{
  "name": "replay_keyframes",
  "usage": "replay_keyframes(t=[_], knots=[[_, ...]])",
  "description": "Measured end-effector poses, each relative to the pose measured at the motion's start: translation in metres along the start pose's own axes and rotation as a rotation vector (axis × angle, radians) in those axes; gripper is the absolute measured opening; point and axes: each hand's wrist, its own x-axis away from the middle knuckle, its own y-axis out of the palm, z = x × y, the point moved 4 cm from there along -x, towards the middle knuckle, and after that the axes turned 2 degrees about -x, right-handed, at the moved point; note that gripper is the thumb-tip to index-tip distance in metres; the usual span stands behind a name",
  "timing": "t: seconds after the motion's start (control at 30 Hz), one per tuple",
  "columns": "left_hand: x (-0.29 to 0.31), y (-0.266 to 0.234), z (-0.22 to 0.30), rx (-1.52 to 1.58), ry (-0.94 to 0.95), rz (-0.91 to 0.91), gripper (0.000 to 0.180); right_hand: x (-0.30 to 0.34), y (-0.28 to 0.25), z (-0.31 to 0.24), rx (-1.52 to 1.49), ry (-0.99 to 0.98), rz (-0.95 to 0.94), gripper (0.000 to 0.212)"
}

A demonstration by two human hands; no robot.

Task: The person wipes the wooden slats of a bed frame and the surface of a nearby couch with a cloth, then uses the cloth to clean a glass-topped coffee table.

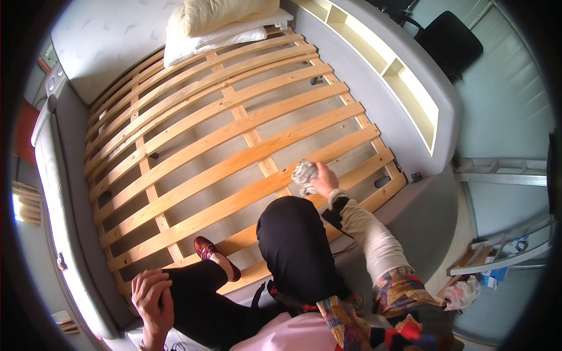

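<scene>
My right hand (pixel 325 180) is closed around a crumpled pale cloth (pixel 304 175) and presses it against a wooden slat (pixel 249 199) of the bed base. Some of the cloth bulges out on the left of my fingers. At the lower left, my left hand (pixel 153 298) is beside my bent leg in black trousers, its fingers loosely bent and partly apart, with nothing seen in them. Light wooden slats run across the bed frame, with gaps showing a grey surface below. One of my feet, in a dark red shoe (pixel 206 248), stands among the near slats.
A mattress (pixel 111 41) leans at the far left, and bedding (pixel 216 23) is piled at the far end. Along the right runs a grey side panel with lit shelf compartments (pixel 410 96). Beyond it are a black chair (pixel 451 44), a metal ladder (pixel 503 172) and a plastic bag (pixel 462 292).
</scene>
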Motion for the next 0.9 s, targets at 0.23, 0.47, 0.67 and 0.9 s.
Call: replay_keyframes(t=[0.23,0.47,0.67,0.9], knots=[[-0.028,-0.003,0.003,0.032,-0.026,-0.131,0.013,-0.008,0.08,-0.003,0.265,-0.2,-0.11,0.05],[-0.037,-0.007,-0.013,0.013,-0.146,-0.263,0.014,-0.057,0.057,0.026,0.342,-0.084,-0.062,0.046],[-0.035,-0.003,-0.022,0.022,-0.181,-0.268,0.015,-0.126,-0.035,0.107,0.537,0.465,-0.021,0.046],[-0.037,-0.001,-0.025,0.029,-0.18,-0.236,0.015,-0.132,-0.055,0.193,0.316,0.4,0.226,0.054]])
